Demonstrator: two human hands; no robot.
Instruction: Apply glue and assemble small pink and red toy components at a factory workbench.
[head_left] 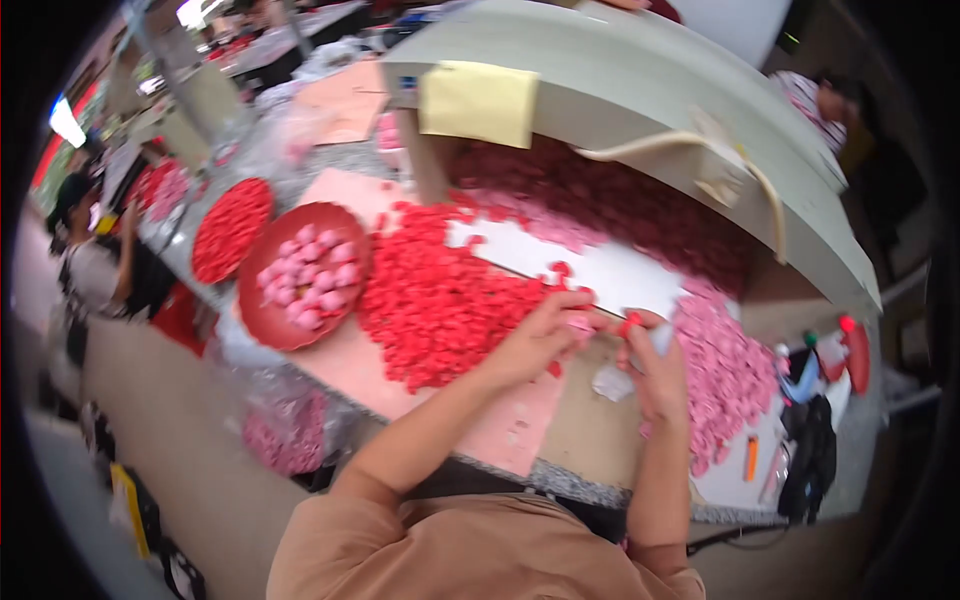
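My left hand (548,332) reaches over the worktop with its fingers closed on a small pink piece (579,322). Close beside it, my right hand (652,365) pinches a small red piece (628,322) between thumb and fingertips. Left of both hands spreads a heap of small red pieces (430,305). A heap of flat pink pieces (715,365) lies just right of my right hand. Below my fingers rests a crumpled translucent scrap (612,382). The exact kind of the small pieces is too blurred to tell.
A red bowl (262,318) of round pink pieces and a round tray of red pieces (232,228) stand at left. Behind my hands, a pale curved shelf (620,60) overhangs more pieces. An orange tool (750,458) and a black item (812,460) lie at right. People work nearby.
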